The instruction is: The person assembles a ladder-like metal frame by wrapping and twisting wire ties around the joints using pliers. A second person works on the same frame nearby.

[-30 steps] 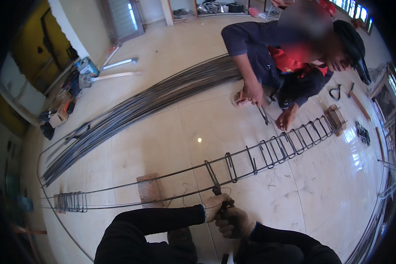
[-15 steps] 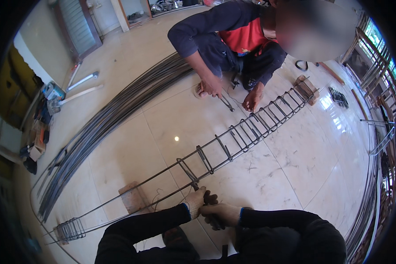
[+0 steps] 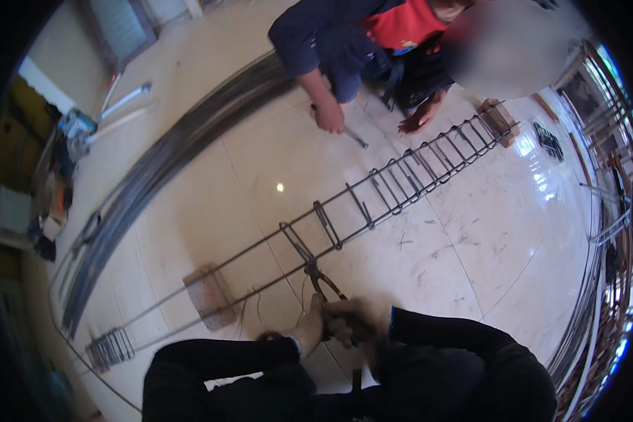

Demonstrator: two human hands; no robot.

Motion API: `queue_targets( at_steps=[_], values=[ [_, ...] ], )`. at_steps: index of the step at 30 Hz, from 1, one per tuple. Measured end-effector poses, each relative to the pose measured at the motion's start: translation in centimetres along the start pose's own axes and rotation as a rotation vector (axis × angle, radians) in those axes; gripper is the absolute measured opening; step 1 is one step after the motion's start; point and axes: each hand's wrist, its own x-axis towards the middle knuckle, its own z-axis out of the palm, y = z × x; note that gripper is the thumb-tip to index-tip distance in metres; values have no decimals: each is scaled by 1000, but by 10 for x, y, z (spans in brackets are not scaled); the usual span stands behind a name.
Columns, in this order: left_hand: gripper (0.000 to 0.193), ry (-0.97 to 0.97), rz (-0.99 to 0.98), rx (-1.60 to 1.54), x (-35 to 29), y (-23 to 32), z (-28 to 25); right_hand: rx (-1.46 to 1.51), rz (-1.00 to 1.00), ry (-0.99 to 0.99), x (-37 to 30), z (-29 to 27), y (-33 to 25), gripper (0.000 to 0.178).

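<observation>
My right hand [image 3: 357, 318], in a pale work glove, is closed around the handles of a pair of pincers [image 3: 323, 283]. Beside it my left hand [image 3: 309, 328], also gloved, is closed on the handle end, its fingers slightly blurred. The pincer jaws meet the near bar of a long rebar cage [image 3: 387, 190], at the corner of a rectangular stirrup [image 3: 297, 244]. Thin tie wire [image 3: 303, 292] hangs beside that corner. Farther along the cage, a co-worker's hand [image 3: 328, 116] holds a hand tool [image 3: 356, 138], and the other hand [image 3: 423, 114] is near the bars.
Brick-like blocks [image 3: 209, 299] prop the cage off the tiled floor. Bunched stirrups [image 3: 112, 346] sit at its left end. A bundle of long steel rods [image 3: 183, 141] curves across the left, and a hammer [image 3: 84, 141] lies beyond it. More stirrups [image 3: 548, 142] lie at far right.
The pincers have come into clear view, with their jaws at the stirrup corner and my hands lower than the joint. The co-worker's hand with the tool has shifted, and my view has tilted.
</observation>
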Motion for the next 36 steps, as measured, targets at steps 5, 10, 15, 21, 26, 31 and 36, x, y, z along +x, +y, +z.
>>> queue_targets(
  at_steps=[5,10,15,21,26,31,36],
  values=[
    [66,452,-255,1217,-58,4,51,-240,84,430,-4,6,-14,20],
    [63,970,359,1246,-66,46,82,-467,71,471,-13,19,-24,23],
    [82,848,170,825,-16,42,26,-335,86,456,-5,27,-20,28],
    [70,639,108,318,33,34,42,-337,87,458,5,22,-10,27],
    [40,694,66,268,37,39,41,-251,80,438,5,27,-3,24],
    [30,531,168,38,39,27,26,85,18,96,7,-7,20,28],
    [28,389,183,10,36,31,18,427,-157,96,16,8,40,33]
  ],
)
